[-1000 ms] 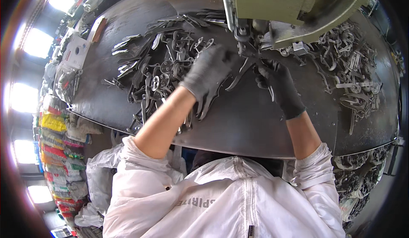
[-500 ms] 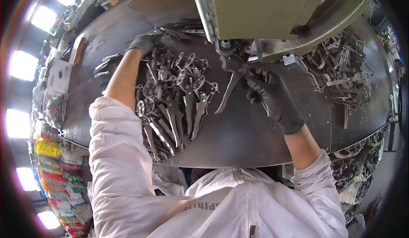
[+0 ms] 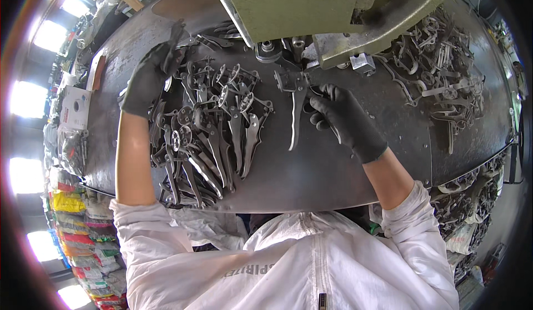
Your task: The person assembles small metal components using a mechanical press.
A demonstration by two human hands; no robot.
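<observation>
Ahead, a green machine (image 3: 311, 7) stands between tools (image 3: 214, 140) and metal parts (image 3: 447, 89).

I see one dull grey locking plier (image 3: 296, 110) just above the centre of the frame, head up, handles spread apart: the left one drops almost straight down, while the right one slants to the lower right, partly hidden. Left of centre I make out a heap of similar pliers (image 3: 214, 127), overlapping, many handles toward the bottom, some showing round, pierced discs.
</observation>
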